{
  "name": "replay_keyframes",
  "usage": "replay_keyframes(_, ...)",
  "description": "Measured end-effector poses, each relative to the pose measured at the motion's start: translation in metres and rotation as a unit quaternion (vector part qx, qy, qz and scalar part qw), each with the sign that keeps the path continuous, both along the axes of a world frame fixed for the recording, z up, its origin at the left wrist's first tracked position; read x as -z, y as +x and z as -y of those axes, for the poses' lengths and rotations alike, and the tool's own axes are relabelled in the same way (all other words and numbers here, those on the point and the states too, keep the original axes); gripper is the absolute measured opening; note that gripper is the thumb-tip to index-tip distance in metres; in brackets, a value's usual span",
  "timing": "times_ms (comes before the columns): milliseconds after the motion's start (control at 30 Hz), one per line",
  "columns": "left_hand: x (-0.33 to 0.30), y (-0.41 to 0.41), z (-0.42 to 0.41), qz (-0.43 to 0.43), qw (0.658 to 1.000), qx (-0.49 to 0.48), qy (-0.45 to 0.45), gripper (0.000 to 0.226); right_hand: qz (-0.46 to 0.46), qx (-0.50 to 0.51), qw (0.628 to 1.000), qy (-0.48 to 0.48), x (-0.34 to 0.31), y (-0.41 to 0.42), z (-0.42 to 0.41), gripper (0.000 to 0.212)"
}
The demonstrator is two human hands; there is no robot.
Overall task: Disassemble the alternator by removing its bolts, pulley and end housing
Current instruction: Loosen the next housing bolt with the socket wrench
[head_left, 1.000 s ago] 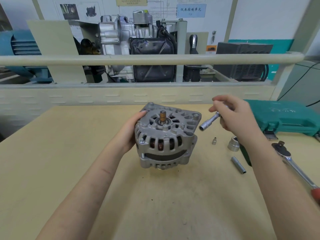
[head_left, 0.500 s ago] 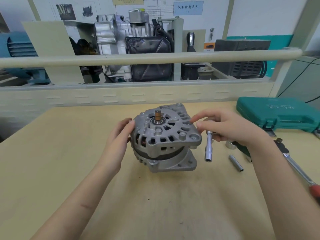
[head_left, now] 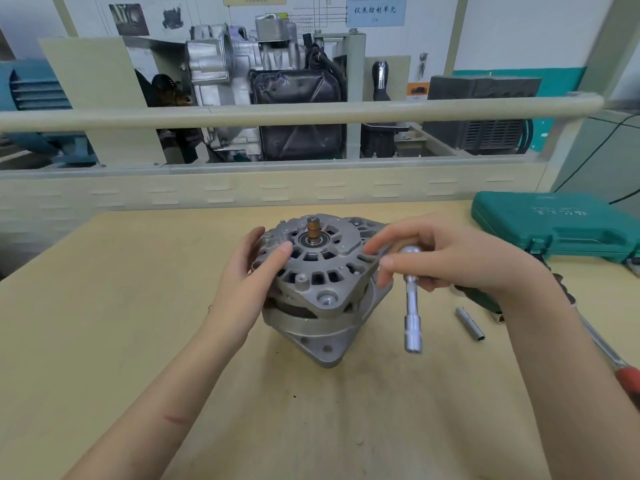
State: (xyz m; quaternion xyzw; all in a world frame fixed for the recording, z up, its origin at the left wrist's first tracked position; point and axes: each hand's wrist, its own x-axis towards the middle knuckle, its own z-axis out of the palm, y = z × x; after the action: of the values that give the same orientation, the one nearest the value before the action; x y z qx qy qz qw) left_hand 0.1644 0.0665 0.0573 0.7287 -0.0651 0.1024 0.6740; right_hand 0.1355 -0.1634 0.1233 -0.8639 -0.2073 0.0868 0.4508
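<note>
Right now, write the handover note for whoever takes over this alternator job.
Left hand: open, steadying the alternator on the table.
Right hand: grip on the socket extension, hanging down beside the housing.
Done: pulley already off, shaft bare.
Left: one housing bolt visibly in place; end housing still on.
Loose socket and ratchet lie to the right.

- Matt cast grey metal: alternator (head_left: 322, 282).
- Shiny polished steel: socket extension (head_left: 412, 317).
- Smooth, scuffed pale wood: table (head_left: 121, 306).
- Textured teal plastic: tool case (head_left: 557, 223).
</note>
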Motion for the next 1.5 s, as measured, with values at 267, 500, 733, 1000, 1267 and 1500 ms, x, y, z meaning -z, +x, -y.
replay_keyframes(267, 0.000, 0.000, -0.001, -0.042, 0.999, -0.020, -0.003, 0.065, 0.171, 0.138, 0.975, 0.020, -0.002, 0.002, 0.000, 0.013)
replay_keyframes(500, 0.004, 0.008, -0.005, -0.074, 0.996, -0.005, -0.058, 0.037, 0.262, 0.189, 0.943, 0.077, -0.001, 0.001, -0.017, 0.018)
replay_keyframes(733, 0.004, 0.008, -0.006, -0.080, 0.994, 0.012, -0.075, 0.042, 0.375, 0.181, 0.909, -0.031, -0.009, 0.013, -0.052, 0.023)
replay_keyframes(1000, 0.002, 0.006, -0.005, -0.065, 0.995, 0.023, -0.069, 0.061, 0.402, 0.042, 0.881, -0.244, -0.025, 0.019, -0.072, 0.024)
replay_keyframes(1267, -0.003, 0.007, -0.007, -0.071, 0.997, 0.020, -0.014, 0.037, 0.415, -0.042, 0.835, -0.360, -0.036, 0.023, -0.079, 0.035)
replay_keyframes(1500, -0.042, -0.026, -0.016, 0.180, 0.960, 0.016, 0.216, 0.029, 0.433, -0.052, 0.831, -0.346, -0.032, 0.022, -0.081, 0.033)
